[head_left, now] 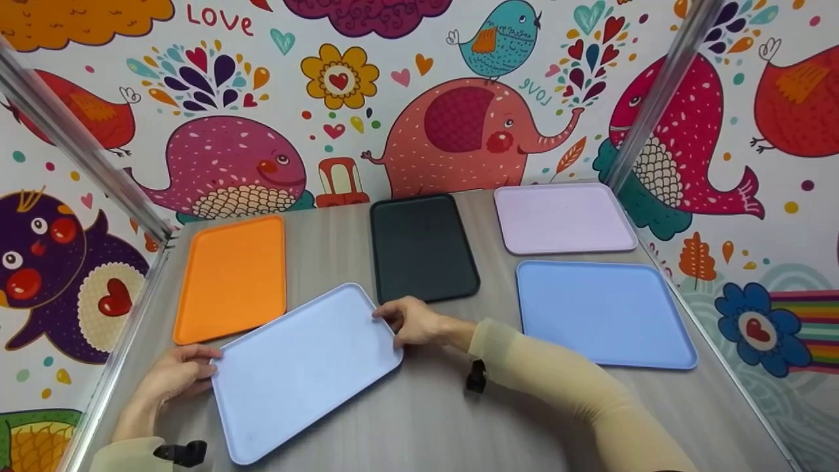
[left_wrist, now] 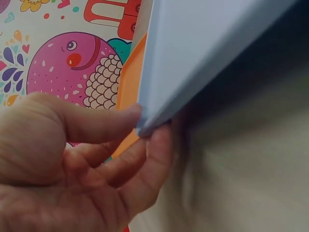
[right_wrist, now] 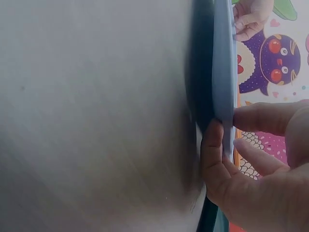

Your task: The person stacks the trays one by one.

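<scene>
- Step in hand (my read): moving or positioning the pale-blue rectangular plastic-looking tray w/ rounded corners point(head_left: 301, 373), two-handed.
- Tray loc: front-left of the wood-grain grey table point(head_left: 459, 432), slanted; looks lifted, w/ dark shadow under it in both wrist views. Can't tell if any edge touches down.
- L hand point(head_left: 175, 375): pinching left short rim nr its far corner, thumb on top, fingers below; only rim thickness btwn them.
- R hand point(head_left: 419, 321): clamped on right short rim, digits either side, similarly narrow gap.
- Hands well apart, one per short end.
- Nearby: bright-orange rect. tray point(head_left: 233, 278) just beyond, partly overlapped in head view; black rect. tray point(head_left: 425, 249) beside R hand; lilac rect. tray point(head_left: 564, 218) and mid-blue rect. tray point(head_left: 603, 314) off to the right.
- Next move prob. calls for both grips kept level, edges clear of orange + black trays.
</scene>
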`<state>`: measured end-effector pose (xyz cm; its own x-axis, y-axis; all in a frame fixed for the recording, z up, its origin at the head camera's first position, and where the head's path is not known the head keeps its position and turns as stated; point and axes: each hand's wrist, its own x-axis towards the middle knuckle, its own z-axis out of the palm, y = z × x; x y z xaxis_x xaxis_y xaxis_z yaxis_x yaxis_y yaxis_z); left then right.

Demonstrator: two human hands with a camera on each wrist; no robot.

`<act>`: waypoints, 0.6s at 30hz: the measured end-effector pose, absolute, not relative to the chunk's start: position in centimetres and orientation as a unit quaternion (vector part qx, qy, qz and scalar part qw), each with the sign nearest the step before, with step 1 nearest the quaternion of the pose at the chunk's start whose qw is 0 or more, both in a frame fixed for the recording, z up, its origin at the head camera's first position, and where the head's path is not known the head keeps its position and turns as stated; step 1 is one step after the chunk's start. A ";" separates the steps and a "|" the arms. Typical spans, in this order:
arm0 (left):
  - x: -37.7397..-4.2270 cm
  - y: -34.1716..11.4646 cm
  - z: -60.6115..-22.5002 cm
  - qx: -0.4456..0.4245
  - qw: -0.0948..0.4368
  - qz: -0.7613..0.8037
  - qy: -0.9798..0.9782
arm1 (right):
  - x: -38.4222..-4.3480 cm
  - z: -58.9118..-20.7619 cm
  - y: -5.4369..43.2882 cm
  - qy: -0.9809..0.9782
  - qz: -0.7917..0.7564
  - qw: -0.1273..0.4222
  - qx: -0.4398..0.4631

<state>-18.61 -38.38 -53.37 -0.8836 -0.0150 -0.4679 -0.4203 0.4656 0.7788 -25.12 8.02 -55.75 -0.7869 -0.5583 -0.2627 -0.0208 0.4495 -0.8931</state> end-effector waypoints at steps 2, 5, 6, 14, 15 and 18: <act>-18.6 -38.4 -53.3 -0.131 0.203 0.509 0.826 | -25.2 -55.8 8.2 0.797 -0.505 0.278 -0.178; -18.5 -38.6 -53.0 -0.129 0.206 0.524 0.816 | -25.2 -55.8 8.4 0.785 -0.520 0.288 -0.175; -18.4 -38.7 -52.9 -0.126 0.206 0.531 0.812 | -25.3 -55.8 8.5 0.781 -0.525 0.292 -0.173; -18.2 -39.3 -52.5 -0.092 0.203 0.590 0.777 | -26.0 -54.4 9.1 0.743 -0.568 0.311 -0.168; -18.3 -39.3 -52.5 -0.088 0.199 0.598 0.772 | -26.1 -54.2 9.2 0.741 -0.570 0.312 -0.169; -18.7 -39.4 -52.4 -0.080 0.180 0.630 0.751 | -26.8 -53.5 9.5 0.731 -0.580 0.318 -0.169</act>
<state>-18.74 -39.37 -52.35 -0.9225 0.1057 -0.3713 -0.3471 0.1939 0.9176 -26.83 9.48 -53.49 -0.7415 -0.6147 -0.2690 0.1214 0.2713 -0.9548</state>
